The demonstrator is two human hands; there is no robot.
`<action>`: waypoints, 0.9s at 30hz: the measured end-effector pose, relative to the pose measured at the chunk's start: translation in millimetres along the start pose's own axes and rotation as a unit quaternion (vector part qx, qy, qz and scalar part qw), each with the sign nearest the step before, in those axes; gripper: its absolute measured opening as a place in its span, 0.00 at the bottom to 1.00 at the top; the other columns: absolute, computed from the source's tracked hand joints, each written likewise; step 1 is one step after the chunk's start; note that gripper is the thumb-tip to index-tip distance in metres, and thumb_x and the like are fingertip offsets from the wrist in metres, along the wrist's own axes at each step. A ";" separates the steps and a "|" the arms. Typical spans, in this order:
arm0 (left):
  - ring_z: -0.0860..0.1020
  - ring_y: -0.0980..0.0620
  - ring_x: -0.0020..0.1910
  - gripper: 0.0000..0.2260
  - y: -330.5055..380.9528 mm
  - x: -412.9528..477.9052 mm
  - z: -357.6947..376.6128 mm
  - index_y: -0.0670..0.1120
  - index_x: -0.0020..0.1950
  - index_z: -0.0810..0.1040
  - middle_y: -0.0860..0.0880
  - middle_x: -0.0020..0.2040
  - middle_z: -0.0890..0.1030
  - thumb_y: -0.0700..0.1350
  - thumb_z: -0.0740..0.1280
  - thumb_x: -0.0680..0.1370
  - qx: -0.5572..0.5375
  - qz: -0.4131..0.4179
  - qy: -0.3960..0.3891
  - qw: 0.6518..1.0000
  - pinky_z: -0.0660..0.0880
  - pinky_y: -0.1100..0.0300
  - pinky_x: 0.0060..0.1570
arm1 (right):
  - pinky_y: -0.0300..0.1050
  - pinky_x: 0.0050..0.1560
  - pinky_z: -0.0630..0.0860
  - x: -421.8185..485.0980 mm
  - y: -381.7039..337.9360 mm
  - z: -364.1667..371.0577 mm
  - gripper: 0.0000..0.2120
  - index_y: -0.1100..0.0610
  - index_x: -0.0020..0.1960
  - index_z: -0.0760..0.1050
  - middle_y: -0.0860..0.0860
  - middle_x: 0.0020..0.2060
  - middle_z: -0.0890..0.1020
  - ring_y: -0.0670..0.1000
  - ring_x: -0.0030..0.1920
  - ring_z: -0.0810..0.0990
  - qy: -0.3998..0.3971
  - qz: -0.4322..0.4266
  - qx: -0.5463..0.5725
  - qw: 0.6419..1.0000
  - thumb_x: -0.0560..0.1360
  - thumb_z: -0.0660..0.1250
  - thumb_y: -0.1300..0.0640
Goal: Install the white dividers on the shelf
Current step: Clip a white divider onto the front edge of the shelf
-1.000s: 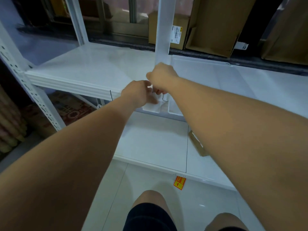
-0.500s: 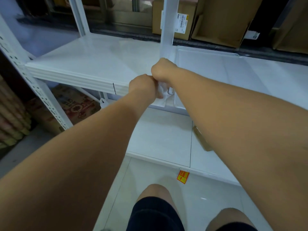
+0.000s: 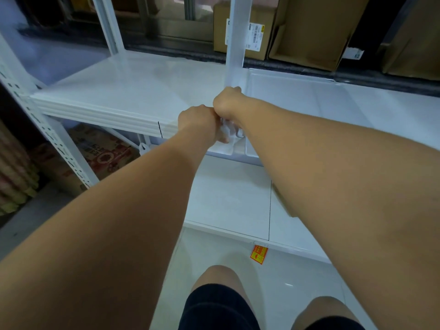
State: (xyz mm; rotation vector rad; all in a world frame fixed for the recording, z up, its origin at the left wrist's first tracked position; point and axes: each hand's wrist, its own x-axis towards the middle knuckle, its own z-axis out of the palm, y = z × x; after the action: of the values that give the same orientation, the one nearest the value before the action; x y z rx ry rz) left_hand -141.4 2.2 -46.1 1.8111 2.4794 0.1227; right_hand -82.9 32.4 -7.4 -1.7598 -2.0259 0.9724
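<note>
Closing the small gap seen a second ago, the left hand [image 3: 197, 122] now sits knuckle to knuckle against the right hand [image 3: 226, 101] at the front lip of the shelf [image 3: 119, 91]. Both arms reach forward and the two fists meet near the middle of the view. The white divider [image 3: 235, 44] stands upright on the shelf, a translucent strip that rises past the top of the view, with its moulded foot hanging over the shelf's front edge. The right hand's fingers are curled round the lower end of the divider, and their tips show under the wrist against the white plastic. The left hand's fingers are also curled, pinching the foot from the left side at the shelf lip. How the foot sits on the edge is hidden by the hands.

A perforated post [image 3: 47, 129] carries the shelf at the left, and a printed carton [image 3: 102, 153] lies beneath it. A lower shelf [image 3: 226, 198] runs under the arms. Cardboard boxes [image 3: 309, 32] stand behind the shelving. An orange sticker [image 3: 259, 254] lies on the tiled floor just in front of the lower shelf, above the person's bare knees
</note>
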 end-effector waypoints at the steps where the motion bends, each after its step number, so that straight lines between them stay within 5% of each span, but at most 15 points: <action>1: 0.74 0.48 0.45 0.15 0.6 -2.4 -0.2 0.49 0.57 0.78 0.50 0.43 0.75 0.55 0.69 0.74 -0.005 -0.002 0.004 1.000 0.67 0.58 0.45 | 0.45 0.34 0.69 -2.1 -0.8 -0.1 0.26 0.65 0.76 0.47 0.59 0.50 0.72 0.55 0.35 0.71 -0.003 0.012 0.016 1.000 0.80 0.51 0.64; 3: 0.77 0.45 0.51 0.14 3.2 -9.5 -0.8 0.45 0.58 0.78 0.45 0.50 0.79 0.51 0.66 0.76 -0.014 -0.010 0.015 1.000 0.68 0.57 0.48 | 0.46 0.48 0.72 -8.8 0.3 0.5 0.32 0.61 0.77 0.36 0.59 0.66 0.70 0.57 0.47 0.76 -0.004 0.026 0.037 0.999 0.81 0.52 0.62; 6: 0.77 0.42 0.59 0.15 6.0 -20.6 2.0 0.41 0.59 0.76 0.43 0.58 0.79 0.50 0.63 0.78 -0.016 -0.022 0.030 0.999 0.71 0.55 0.55 | 0.46 0.50 0.71 -19.6 11.3 3.5 0.39 0.57 0.77 0.31 0.58 0.67 0.73 0.54 0.47 0.76 0.017 -0.010 0.034 0.999 0.81 0.57 0.53; 12: 0.75 0.45 0.64 0.16 20.4 -37.4 12.4 0.42 0.66 0.72 0.45 0.62 0.78 0.46 0.58 0.80 0.010 -0.015 0.028 0.999 0.67 0.55 0.64 | 0.45 0.54 0.69 -38.6 38.5 -6.1 0.37 0.58 0.77 0.45 0.58 0.70 0.69 0.59 0.65 0.73 0.014 -0.040 0.000 0.999 0.79 0.60 0.45; 15: 0.77 0.45 0.60 0.14 26.1 -46.4 5.3 0.45 0.62 0.74 0.47 0.59 0.79 0.39 0.57 0.78 0.104 0.013 0.057 0.993 0.68 0.57 0.51 | 0.43 0.54 0.68 -50.0 49.9 -23.6 0.32 0.61 0.75 0.55 0.58 0.70 0.68 0.58 0.67 0.70 0.005 -0.046 -0.029 0.999 0.79 0.60 0.45; 17: 0.78 0.45 0.59 0.14 29.1 -54.2 -2.3 0.46 0.60 0.75 0.47 0.58 0.79 0.38 0.58 0.77 0.166 0.043 0.080 0.982 0.66 0.57 0.47 | 0.43 0.57 0.69 -57.3 56.8 -34.9 0.24 0.63 0.70 0.65 0.58 0.67 0.72 0.58 0.66 0.72 -0.002 -0.063 -0.109 0.992 0.81 0.57 0.49; 19: 0.78 0.43 0.58 0.14 36.6 -62.2 -11.6 0.45 0.61 0.76 0.45 0.59 0.78 0.38 0.58 0.77 0.184 0.076 0.092 0.976 0.67 0.57 0.47 | 0.43 0.52 0.69 -66.3 63.8 -44.7 0.13 0.63 0.53 0.75 0.57 0.53 0.78 0.58 0.57 0.75 -0.018 -0.080 -0.209 0.975 0.81 0.56 0.55; 21: 0.78 0.42 0.57 0.13 44.1 -68.3 -15.4 0.45 0.61 0.75 0.43 0.58 0.78 0.42 0.57 0.78 0.163 0.120 0.093 0.975 0.67 0.56 0.46 | 0.43 0.45 0.66 -74.5 71.1 -49.4 0.13 0.59 0.37 0.69 0.54 0.38 0.72 0.55 0.47 0.72 -0.028 -0.083 -0.287 0.954 0.80 0.56 0.59; 24: 0.76 0.42 0.59 0.15 57.0 -82.0 -15.2 0.45 0.62 0.75 0.43 0.60 0.77 0.50 0.59 0.79 0.102 0.198 0.047 0.974 0.72 0.53 0.49 | 0.44 0.40 0.67 -85.8 85.8 -55.9 0.07 0.59 0.42 0.67 0.52 0.34 0.68 0.54 0.40 0.71 -0.033 -0.076 -0.348 0.934 0.79 0.58 0.60; 27: 0.75 0.44 0.60 0.18 68.9 -91.4 -8.2 0.46 0.63 0.72 0.45 0.61 0.77 0.52 0.65 0.77 0.104 0.237 0.001 0.966 0.73 0.52 0.53 | 0.46 0.44 0.70 -89.5 104.2 -63.6 0.12 0.57 0.35 0.65 0.52 0.35 0.70 0.54 0.42 0.73 -0.035 -0.049 -0.364 0.929 0.76 0.61 0.58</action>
State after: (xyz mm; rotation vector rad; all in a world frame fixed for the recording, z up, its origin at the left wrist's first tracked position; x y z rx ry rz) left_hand -49.2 -64.2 -29.9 2.4583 2.0734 -0.1189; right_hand 54.5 -31.0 -9.6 -1.9210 -2.7177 0.2411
